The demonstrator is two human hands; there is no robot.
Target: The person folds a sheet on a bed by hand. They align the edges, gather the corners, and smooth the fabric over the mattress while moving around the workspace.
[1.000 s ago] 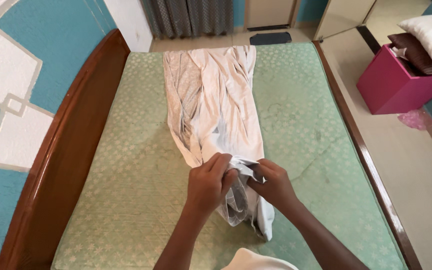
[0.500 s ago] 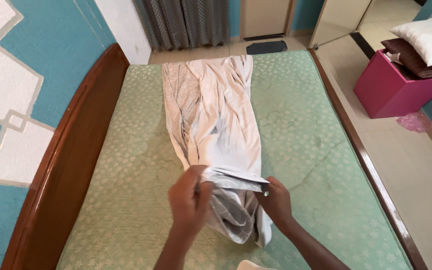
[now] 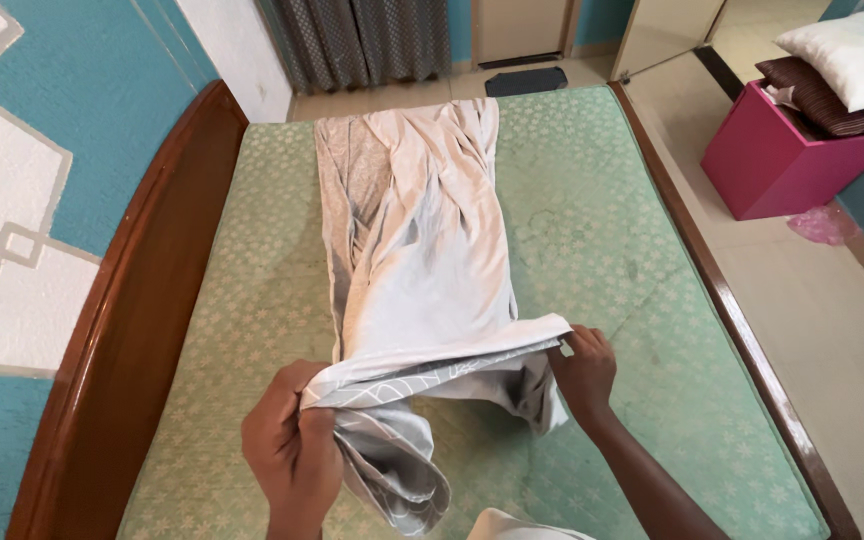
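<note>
Now, line by line:

Left hand: the left hand (image 3: 290, 450) is closed in a pinch on one corner of the sheet (image 3: 422, 270), near the bed's foot.

Right hand: the right hand (image 3: 584, 372) is closed on the other corner, well apart from the left, so the edge between them is pulled taut.

Sheet: a pale grey-white cloth lying in a long, bunched strip down the middle of the mattress (image 3: 642, 260), its far end crumpled at the head of the bed. The near end is lifted and spread; slack folds hang below the held edge.

Progress: as a judgement, the near edge is found and opened out, but most of the length is creased and gathered, so the bulk of the spreading or folding is left.

Around: wooden bed frame (image 3: 142, 290) on the left against a blue wall, curtain (image 3: 362, 40) beyond the bed, pink box (image 3: 787, 155) with pillows (image 3: 842, 45) on the floor to the right.

In the way: nothing lies on the mattress beside the sheet; only its own bunching hinders.
</note>
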